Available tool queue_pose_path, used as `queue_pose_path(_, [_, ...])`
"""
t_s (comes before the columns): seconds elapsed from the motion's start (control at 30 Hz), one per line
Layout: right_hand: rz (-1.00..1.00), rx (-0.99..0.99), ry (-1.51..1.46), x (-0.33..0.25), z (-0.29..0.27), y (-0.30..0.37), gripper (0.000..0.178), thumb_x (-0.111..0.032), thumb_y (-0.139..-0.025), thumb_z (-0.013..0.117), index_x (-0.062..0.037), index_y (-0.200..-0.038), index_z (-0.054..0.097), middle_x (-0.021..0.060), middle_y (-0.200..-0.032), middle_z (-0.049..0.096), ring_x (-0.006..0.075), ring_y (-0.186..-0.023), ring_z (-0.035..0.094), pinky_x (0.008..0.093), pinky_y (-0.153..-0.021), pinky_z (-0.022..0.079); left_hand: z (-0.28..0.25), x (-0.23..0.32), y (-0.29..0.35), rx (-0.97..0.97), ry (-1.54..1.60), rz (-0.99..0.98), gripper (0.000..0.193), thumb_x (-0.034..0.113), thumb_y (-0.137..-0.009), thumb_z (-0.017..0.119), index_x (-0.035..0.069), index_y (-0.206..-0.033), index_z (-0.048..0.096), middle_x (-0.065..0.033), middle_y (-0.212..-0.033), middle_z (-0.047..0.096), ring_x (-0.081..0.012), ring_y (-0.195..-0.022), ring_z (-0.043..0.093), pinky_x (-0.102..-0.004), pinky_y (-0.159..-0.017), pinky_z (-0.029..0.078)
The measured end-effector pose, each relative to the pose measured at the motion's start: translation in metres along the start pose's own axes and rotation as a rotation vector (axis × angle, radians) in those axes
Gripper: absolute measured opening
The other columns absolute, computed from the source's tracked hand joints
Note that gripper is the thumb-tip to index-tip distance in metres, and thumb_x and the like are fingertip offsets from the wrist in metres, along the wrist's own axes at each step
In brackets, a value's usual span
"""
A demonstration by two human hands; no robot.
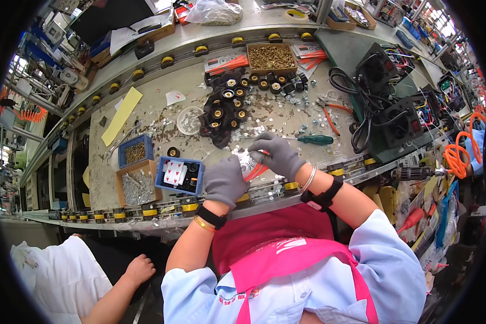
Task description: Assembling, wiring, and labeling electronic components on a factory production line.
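Observation:
Grey gloves cover both my hands, which meet over the bench's near edge. My left hand (225,182) is closed on one side of a small orange-and-white sheet (255,171). My right hand (278,155) has its fingers pinched together at the sheet's upper edge; whether a small piece is between the fingertips, I cannot make out. Small pale discs (260,131) are scattered around my hands. Just beyond my right hand lies a green-handled screwdriver (314,140). Left of my left hand sits a blue bin (198,186) with white cards and black round parts.
Black round knobs with brass centres (217,113) lie on dark cloth mid-bench. Behind them is a box of brass parts (271,58). Orange-handled pliers (332,120) and black socket units with cables (397,121) are at right. Another person's hand (141,269) is at lower left.

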State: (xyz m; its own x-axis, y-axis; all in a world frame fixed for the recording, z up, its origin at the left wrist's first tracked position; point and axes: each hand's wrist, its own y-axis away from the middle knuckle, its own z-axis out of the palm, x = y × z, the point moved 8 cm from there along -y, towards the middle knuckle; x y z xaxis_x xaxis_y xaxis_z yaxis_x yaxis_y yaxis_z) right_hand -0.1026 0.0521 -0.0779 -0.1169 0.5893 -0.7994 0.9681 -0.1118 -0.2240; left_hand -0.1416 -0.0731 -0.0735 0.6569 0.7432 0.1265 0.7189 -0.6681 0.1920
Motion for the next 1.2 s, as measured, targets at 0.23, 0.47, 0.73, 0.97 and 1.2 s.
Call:
queue_pose_path(0.23, [0.147,0.145,-0.004,0.019,-0.022,0.0,0.016,-0.01,-0.086,0.065,-0.0016,-0.099,0.067,0.013,-0.104,0.064,0.0266,-0.095,0.063,0.0334,-0.083,0.051,0.005,-0.003,-0.006,-0.005,-0.001,-0.032,0.048,0.036,-0.065,0.079,0.007,-0.097,0.06,-0.0121,-0.092,0.065,-0.0294,-0.085,0.065,-0.0392,-0.07,0.052])
queue_pose_path(0.47, [-0.194,0.076,0.258,-0.028,-0.018,0.005,0.017,-0.013,-0.076,0.073,-0.0125,-0.093,0.068,0.008,-0.095,0.061,0.0274,-0.094,0.059,0.0392,-0.083,0.048,0.001,-0.004,-0.008,0.05,0.057,-0.01,0.05,0.036,-0.063,0.081,0.007,-0.097,0.058,-0.0119,-0.09,0.064,-0.0289,-0.082,0.064,-0.0389,-0.071,0.051])
queue_pose_path(0.73, [-0.111,0.453,0.184,-0.019,-0.062,-0.001,0.009,-0.013,-0.077,0.069,-0.0092,-0.082,0.063,0.0084,-0.083,0.06,0.0295,-0.08,0.057,0.0395,-0.071,0.045,-0.031,-0.018,-0.004,0.402,0.001,-0.008,0.064,0.031,-0.058,0.082,0.006,-0.109,0.053,-0.0113,-0.088,0.059,-0.0301,-0.081,0.06,-0.0405,-0.068,0.049])
queue_pose_path(0.97, [-0.3,0.194,0.765,-0.075,-0.018,-0.001,0.063,-0.022,-0.081,0.064,-0.0148,-0.141,0.045,0.0053,-0.074,0.059,0.0225,-0.068,0.058,0.0382,-0.066,0.043,-0.054,-0.039,-0.017,0.627,-0.05,-0.036,0.084,0.034,-0.055,0.083,0.005,-0.125,0.048,-0.0102,-0.098,0.056,-0.0289,-0.087,0.057,-0.0425,-0.075,0.046])
queue_pose_path(1.2, [-0.304,0.155,0.722,-0.084,0.008,-0.007,0.067,-0.014,-0.079,0.058,-0.0108,-0.144,0.04,0.0039,-0.066,0.059,0.0224,-0.061,0.06,0.0369,-0.06,0.046,-0.075,-0.055,-0.025,0.864,0.034,0.091,0.085,0.039,-0.058,0.083,0.008,-0.128,0.045,-0.0083,-0.107,0.055,-0.0286,-0.096,0.056,-0.0435,-0.084,0.042])
